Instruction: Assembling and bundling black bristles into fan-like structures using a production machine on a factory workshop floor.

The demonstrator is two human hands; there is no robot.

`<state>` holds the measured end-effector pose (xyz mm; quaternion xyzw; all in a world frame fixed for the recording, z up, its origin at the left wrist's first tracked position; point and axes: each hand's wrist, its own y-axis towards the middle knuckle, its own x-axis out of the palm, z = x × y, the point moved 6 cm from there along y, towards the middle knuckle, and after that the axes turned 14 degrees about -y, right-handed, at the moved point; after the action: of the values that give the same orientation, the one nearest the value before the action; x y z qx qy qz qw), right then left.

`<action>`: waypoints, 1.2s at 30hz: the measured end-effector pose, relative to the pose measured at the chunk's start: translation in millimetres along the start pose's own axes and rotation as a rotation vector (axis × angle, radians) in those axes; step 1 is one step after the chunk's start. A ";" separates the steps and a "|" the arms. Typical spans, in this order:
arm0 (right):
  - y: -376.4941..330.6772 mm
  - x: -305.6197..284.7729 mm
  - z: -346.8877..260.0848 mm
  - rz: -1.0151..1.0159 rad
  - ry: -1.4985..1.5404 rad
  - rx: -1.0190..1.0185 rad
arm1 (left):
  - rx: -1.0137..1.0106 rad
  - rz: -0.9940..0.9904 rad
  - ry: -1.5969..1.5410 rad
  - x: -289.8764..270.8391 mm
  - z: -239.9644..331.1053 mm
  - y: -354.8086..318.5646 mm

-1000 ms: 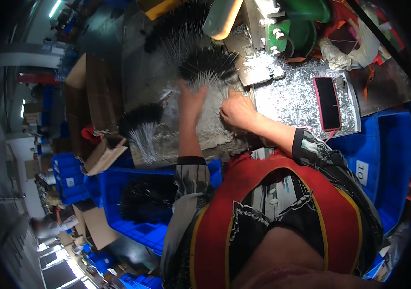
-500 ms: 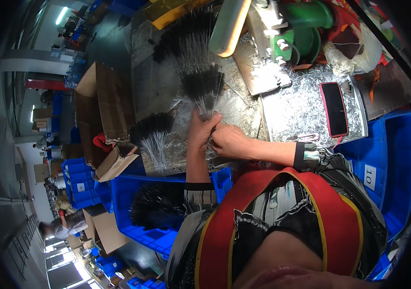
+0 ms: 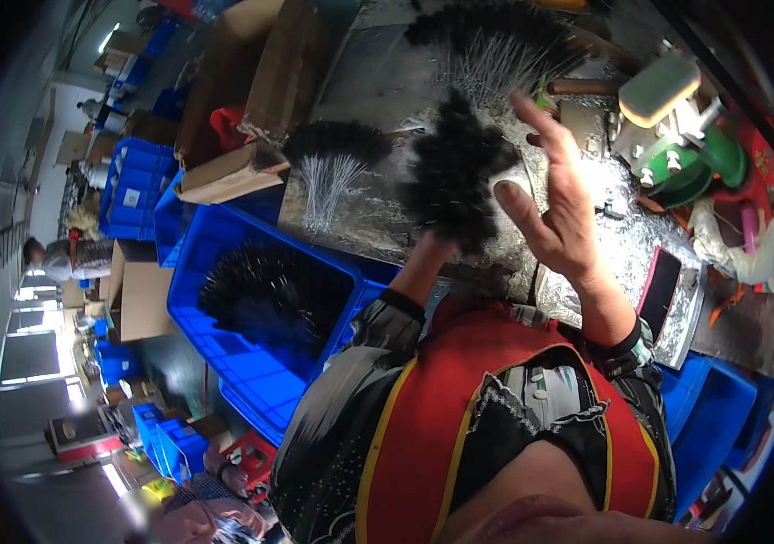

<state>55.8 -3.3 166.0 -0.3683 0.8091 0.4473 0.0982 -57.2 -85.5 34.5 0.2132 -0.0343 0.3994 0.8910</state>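
Far left of the frame: stacked blue crates [image 3: 137, 186] and a brown carton [image 3: 137, 295] beside an open aisle. Left of centre: large blue bin [image 3: 251, 349], holding a heap of black bristle brushes [image 3: 260, 295], its far rim just beside the near edge of the foil-covered worktable [image 3: 378, 91]. Upper left of centre: folded cardboard boxes [image 3: 251, 72], one flat box [image 3: 223, 172] at the table's left edge. On the table: fanned bundle of wire-stemmed brushes [image 3: 332, 150], bristles pointing up-frame. Centre: handful of black brushes [image 3: 455, 181], long axis running lower left to upper right, raised above the table; left hand [image 3: 437, 245] grips its base from below, mostly hidden. Right of centre: right hand [image 3: 554, 204], fingers spread, touching the bundle's right side with a white piece at the fingertips. Right: dark phone [image 3: 659, 295] on foil; green-and-white machine [image 3: 686, 136].
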 end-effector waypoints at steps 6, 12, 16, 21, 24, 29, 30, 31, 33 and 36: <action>-14.8 17.8 20.8 -0.037 -0.089 0.003 | 0.122 0.122 0.250 -20.0 -5.7 -9.6; -25.0 20.2 42.7 -0.111 -0.168 0.172 | -0.088 0.371 0.664 -132.8 50.6 13.4; -48.2 47.5 49.5 -0.191 -0.104 0.223 | -0.290 0.361 1.263 -191.9 85.4 22.1; -81.1 88.4 52.1 -0.426 -0.113 0.297 | -0.698 0.344 1.529 -236.4 -1.1 -6.4; -86.4 97.6 49.9 -0.477 -0.127 0.201 | -0.547 0.357 1.506 -239.3 -3.0 -13.1; -102.8 110.4 58.8 -0.583 -0.121 0.223 | -0.667 0.356 1.357 -221.2 18.0 -2.6; -105.8 112.6 58.7 -0.596 -0.129 0.202 | -0.727 0.352 1.325 -218.8 17.3 -4.7; -106.8 116.6 61.5 -0.594 -0.133 0.194 | -0.719 0.357 1.321 -217.1 16.6 -5.8; -112.0 123.3 66.6 -0.614 -0.049 0.230 | -0.572 0.369 1.214 -210.0 15.9 -13.8; -103.6 123.4 64.5 -0.638 0.109 0.443 | -0.365 0.285 0.706 -200.5 3.2 -20.4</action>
<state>28.1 -48.7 0.8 -0.5944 0.7351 0.1885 0.2661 -178.1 -238.6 -16.2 -0.1049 0.1738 0.5544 0.8071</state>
